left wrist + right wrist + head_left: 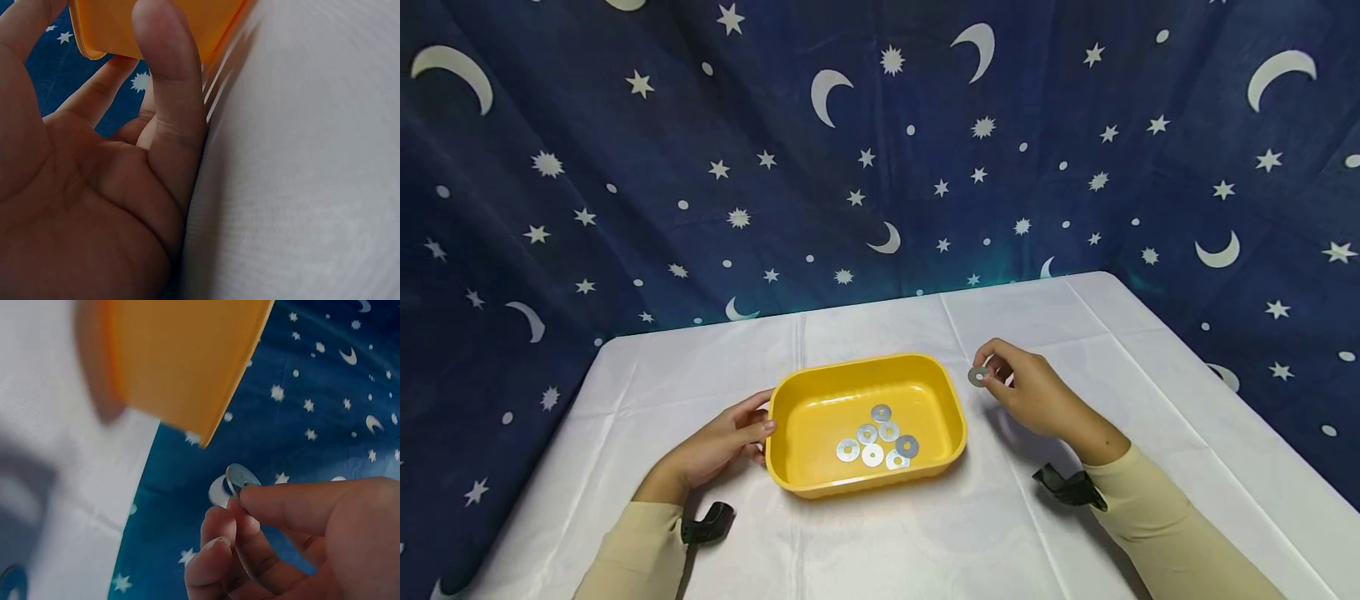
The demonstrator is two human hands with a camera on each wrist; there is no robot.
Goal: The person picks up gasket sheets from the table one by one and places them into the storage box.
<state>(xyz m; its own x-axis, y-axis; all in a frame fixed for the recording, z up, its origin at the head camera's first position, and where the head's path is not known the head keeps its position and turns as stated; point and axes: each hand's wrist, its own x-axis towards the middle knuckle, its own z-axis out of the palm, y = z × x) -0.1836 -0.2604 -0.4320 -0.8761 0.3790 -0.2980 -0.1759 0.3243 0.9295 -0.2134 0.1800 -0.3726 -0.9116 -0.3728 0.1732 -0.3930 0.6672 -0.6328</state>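
A yellow tray (pixel 790 383) sits on the white tablecloth, with several flat metal washers (pixel 872 455) lying in its right half, some overlapping. At its left end, my left hand (pixel 724 442) holds the rim, the thumb on the edge and the other fingers against the outer wall. Seen from the left wrist, that hand (pixel 100 169) has its little-finger side close to the cloth. My right hand (pixel 1033 392) is raised to the right of the tray, pinching one washer (pixel 242 477) between thumb and fingertips. This washer is apart from the tray.
White cloth (pixel 880 542) covers the table. A dark blue curtain (pixel 880 183) with moons and stars hangs behind and along the sides. Black wrist-worn devices (pixel 709 523) sit at both sleeve cuffs.
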